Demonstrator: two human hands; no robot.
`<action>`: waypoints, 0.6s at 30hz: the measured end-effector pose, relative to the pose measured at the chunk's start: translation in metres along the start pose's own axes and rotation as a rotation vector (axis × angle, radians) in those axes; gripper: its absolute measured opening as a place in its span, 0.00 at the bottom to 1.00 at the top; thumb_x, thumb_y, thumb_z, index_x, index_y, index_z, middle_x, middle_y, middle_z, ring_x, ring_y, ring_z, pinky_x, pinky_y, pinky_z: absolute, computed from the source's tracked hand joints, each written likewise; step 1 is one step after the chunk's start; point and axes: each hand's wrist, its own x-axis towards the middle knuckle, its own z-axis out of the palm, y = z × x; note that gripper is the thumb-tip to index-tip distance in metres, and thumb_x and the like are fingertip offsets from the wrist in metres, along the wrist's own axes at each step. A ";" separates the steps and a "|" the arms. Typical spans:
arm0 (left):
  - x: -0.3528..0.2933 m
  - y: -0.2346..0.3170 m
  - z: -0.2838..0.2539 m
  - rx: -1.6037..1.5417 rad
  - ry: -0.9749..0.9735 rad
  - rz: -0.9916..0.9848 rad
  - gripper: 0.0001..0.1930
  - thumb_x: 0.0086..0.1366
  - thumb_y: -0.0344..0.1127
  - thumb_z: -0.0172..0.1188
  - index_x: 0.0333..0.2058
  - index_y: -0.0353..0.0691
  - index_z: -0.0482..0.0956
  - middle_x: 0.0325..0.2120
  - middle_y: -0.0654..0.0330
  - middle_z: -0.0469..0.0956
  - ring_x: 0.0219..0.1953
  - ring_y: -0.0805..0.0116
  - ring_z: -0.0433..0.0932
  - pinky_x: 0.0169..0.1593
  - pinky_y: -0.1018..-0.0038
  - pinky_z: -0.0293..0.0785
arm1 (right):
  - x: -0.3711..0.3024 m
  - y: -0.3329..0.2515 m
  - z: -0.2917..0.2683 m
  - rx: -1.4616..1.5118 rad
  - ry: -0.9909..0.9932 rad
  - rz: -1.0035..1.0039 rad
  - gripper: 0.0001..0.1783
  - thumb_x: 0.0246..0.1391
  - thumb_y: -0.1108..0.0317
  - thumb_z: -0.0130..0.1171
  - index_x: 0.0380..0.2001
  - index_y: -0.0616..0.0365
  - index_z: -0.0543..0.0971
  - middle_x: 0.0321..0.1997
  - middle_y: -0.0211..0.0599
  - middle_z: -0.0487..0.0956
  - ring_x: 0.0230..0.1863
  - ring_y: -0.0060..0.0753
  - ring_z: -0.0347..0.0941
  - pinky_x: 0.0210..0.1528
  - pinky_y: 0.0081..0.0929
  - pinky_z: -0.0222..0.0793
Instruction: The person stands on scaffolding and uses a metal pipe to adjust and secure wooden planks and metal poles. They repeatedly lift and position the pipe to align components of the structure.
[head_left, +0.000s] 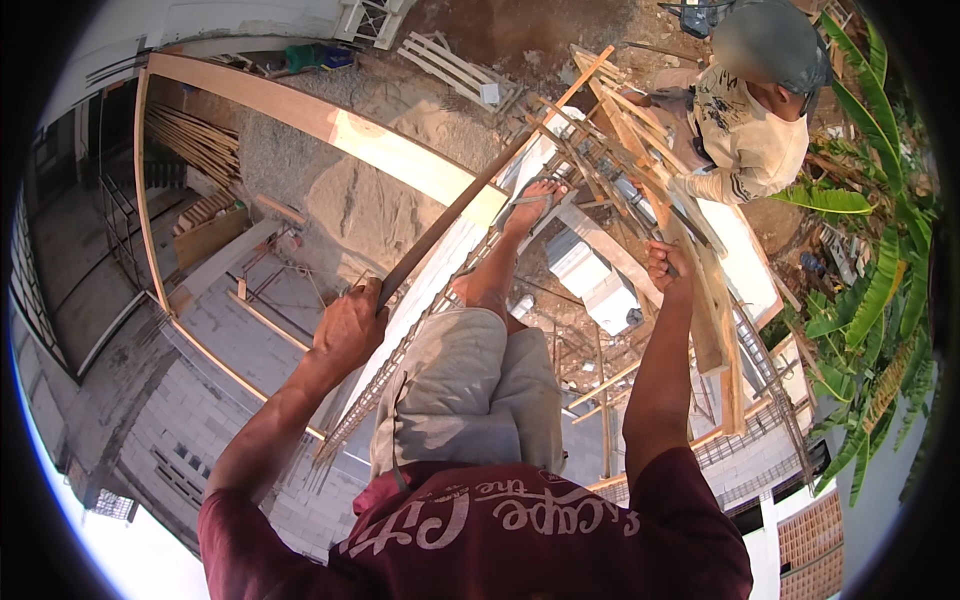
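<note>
My left hand [350, 322] is closed around the near end of a long dark wooden batten [450, 222], which slants away up and to the right. The far end of the batten reaches a jumble of pale wood strips. On the right, my right hand [670, 264] is curled closed beside a stack of long planks [708, 310]. A small dark piece shows at its fingers, but I cannot make out what it is. My sandalled foot [532, 205] rests by the batten, near a steel rebar cage [585, 165].
A co-worker [745, 120] in a cap and pale shirt sits at the upper right among the planks. A long pale board [300, 105] spans the upper left. Far below lie white blocks [590, 275] and a sand heap [370, 205]. Banana leaves [880, 290] crowd the right.
</note>
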 end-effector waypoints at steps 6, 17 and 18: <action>0.077 0.049 -0.031 0.208 -0.013 0.005 0.11 0.63 0.26 0.54 0.44 0.31 0.72 0.35 0.39 0.80 0.38 0.38 0.83 0.42 0.50 0.79 | -0.001 0.008 -0.009 -0.033 -0.172 -0.078 0.10 0.71 0.66 0.49 0.34 0.58 0.74 0.15 0.18 0.64 0.11 0.14 0.57 0.09 0.17 0.53; 0.208 0.129 -0.010 0.628 -0.109 0.166 0.12 0.66 0.31 0.57 0.45 0.31 0.81 0.42 0.49 0.81 0.47 0.59 0.83 0.47 0.68 0.81 | 0.016 0.025 -0.045 0.086 -0.619 -0.256 0.29 0.65 0.63 0.57 0.58 0.79 0.67 0.38 0.29 0.69 0.30 0.15 0.62 0.29 0.13 0.62; 0.220 0.139 -0.005 0.666 -0.137 0.200 0.14 0.66 0.32 0.59 0.46 0.32 0.83 0.44 0.50 0.82 0.48 0.58 0.83 0.48 0.69 0.81 | 0.014 0.026 -0.046 0.097 -0.614 -0.282 0.29 0.65 0.62 0.57 0.58 0.79 0.67 0.38 0.29 0.69 0.30 0.14 0.62 0.29 0.12 0.62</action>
